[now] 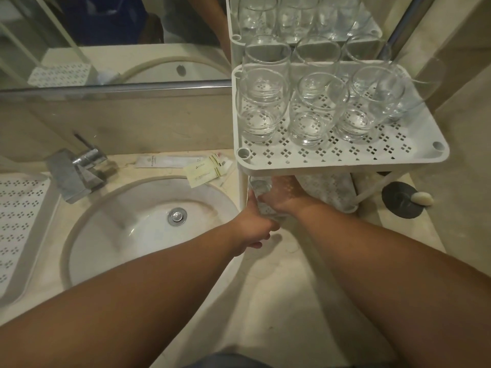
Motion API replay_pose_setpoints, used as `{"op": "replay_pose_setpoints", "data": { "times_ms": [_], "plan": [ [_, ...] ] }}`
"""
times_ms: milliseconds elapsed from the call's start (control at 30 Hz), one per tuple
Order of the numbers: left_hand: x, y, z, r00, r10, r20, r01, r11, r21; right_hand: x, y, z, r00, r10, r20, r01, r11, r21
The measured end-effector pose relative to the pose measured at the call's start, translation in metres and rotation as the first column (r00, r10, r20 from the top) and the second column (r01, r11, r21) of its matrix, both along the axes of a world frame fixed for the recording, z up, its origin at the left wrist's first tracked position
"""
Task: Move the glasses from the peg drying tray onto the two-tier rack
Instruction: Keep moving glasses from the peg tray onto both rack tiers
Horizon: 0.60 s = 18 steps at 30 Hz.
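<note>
The white two-tier rack stands on the counter to the right of the sink. Its top tier holds several clear upright glasses. Under that tier, at the front left corner of the lower tier, both hands hold one clear glass. My left hand grips its near end from the left. My right hand wraps it from the right, its fingers partly hidden under the top tier. The white perforated drying tray lies at the far left, with no glass on the part I see.
A round sink basin with a chrome faucet sits between the tray and the rack. Paper sachets lie behind the basin. A dark round dish with a pale soap sits right of the rack. A mirror covers the wall.
</note>
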State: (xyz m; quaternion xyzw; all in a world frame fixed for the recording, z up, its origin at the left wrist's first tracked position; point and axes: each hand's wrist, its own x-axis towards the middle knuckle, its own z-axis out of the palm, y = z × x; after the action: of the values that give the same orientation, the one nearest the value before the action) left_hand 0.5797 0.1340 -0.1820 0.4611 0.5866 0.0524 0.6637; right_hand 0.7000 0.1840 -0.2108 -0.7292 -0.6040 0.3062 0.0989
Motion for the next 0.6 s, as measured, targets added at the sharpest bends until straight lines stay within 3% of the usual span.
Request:
{"op": "replay_pose_setpoints", "data": {
  "times_ms": [400,600],
  "plan": [
    [0.002,-0.008,0.013,0.999,0.036,-0.023,-0.035,0.998,0.048,0.003,-0.027,0.01,0.99,-0.123,-0.067,0.129,0.987,0.1],
    [0.005,-0.019,0.027,0.999,0.042,0.019,-0.044,0.994,0.103,0.02,-0.074,0.021,0.922,-0.278,-0.269,0.32,0.939,0.128]
  ]
}}
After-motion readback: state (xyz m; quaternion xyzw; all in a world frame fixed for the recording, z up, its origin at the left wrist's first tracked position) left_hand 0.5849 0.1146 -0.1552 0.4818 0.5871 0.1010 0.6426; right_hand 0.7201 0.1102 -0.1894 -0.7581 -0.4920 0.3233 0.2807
